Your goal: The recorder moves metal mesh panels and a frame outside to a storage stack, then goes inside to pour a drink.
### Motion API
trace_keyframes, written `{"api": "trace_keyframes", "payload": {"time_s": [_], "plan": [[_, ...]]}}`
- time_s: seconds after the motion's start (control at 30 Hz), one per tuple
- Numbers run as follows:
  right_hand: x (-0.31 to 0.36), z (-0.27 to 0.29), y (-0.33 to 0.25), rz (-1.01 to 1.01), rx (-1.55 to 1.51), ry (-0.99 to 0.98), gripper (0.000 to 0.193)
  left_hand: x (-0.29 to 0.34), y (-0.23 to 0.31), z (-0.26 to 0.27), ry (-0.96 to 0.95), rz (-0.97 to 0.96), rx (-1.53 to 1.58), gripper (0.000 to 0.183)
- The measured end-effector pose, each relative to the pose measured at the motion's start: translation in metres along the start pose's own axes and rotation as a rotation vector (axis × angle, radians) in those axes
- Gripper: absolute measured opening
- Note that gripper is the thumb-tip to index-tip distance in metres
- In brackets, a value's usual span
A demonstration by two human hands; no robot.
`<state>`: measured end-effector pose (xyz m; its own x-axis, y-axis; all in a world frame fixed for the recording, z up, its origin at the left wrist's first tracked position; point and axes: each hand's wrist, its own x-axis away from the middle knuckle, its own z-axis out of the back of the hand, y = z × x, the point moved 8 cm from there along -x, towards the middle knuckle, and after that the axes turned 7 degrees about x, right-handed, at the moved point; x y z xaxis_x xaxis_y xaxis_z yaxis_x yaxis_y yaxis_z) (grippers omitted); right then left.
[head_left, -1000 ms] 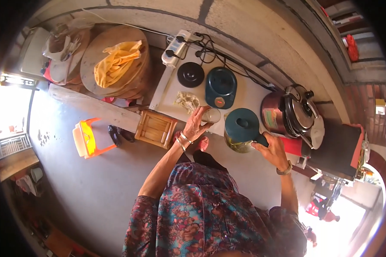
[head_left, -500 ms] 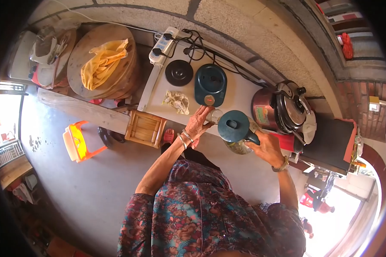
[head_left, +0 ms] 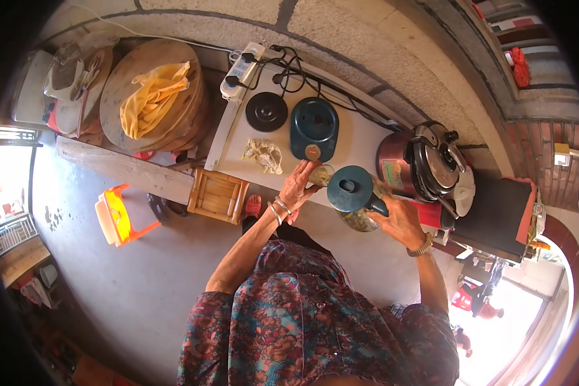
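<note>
My right hand [head_left: 400, 222] is closed round the dark teal handle of a glass kettle [head_left: 360, 220] with a teal lid. Greenish and brownish bits show inside the kettle's clear body. My left hand [head_left: 298, 185] grips a small drinking glass [head_left: 321, 174] at the counter's front edge. The glass sits right beside the kettle's left side, and something pale yellowish shows in it. Just beyond the glass stands the teal kettle base [head_left: 314, 128] with a lit display. A crumpled clear plastic bag [head_left: 264, 155] lies left of the base.
A round black plate [head_left: 266, 111] and a power strip [head_left: 241, 72] with tangled cords are on the white counter [head_left: 357, 138]. At right stands a red electric cooker [head_left: 395, 161]. Round wooden boards [head_left: 119, 96] with a yellow cloth [head_left: 154, 103] lie left; a bamboo stool [head_left: 217, 195] is below.
A yellowish tint now shows in the glass, which looked clearer before. Both hands keep nearly the same place; the view has shifted slightly.
</note>
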<state>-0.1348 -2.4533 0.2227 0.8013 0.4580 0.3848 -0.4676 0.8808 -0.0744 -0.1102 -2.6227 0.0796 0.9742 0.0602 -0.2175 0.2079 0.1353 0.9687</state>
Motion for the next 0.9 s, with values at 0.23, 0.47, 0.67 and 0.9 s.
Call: {"api": "trace_keyframes", "payload": {"time_s": [0.23,0.47,0.67,0.9], "plan": [[-0.001,-0.001,0.004,-0.025,0.005,-0.014,0.031,0.001,-0.004,0.0,0.029,0.03,0.027,0.056],[0.0,-0.011,0.009,-0.01,-0.088,0.029,0.032,0.001,-0.005,0.005,0.062,0.036,0.067,0.057],[0.001,-0.03,0.017,-0.054,-0.187,0.039,0.034,0.003,-0.016,0.009,0.109,0.078,0.105,0.057],[-0.012,-0.035,0.021,-0.116,-0.392,0.223,0.036,0.017,-0.027,0.033,0.204,0.1,0.05,0.057]]}}
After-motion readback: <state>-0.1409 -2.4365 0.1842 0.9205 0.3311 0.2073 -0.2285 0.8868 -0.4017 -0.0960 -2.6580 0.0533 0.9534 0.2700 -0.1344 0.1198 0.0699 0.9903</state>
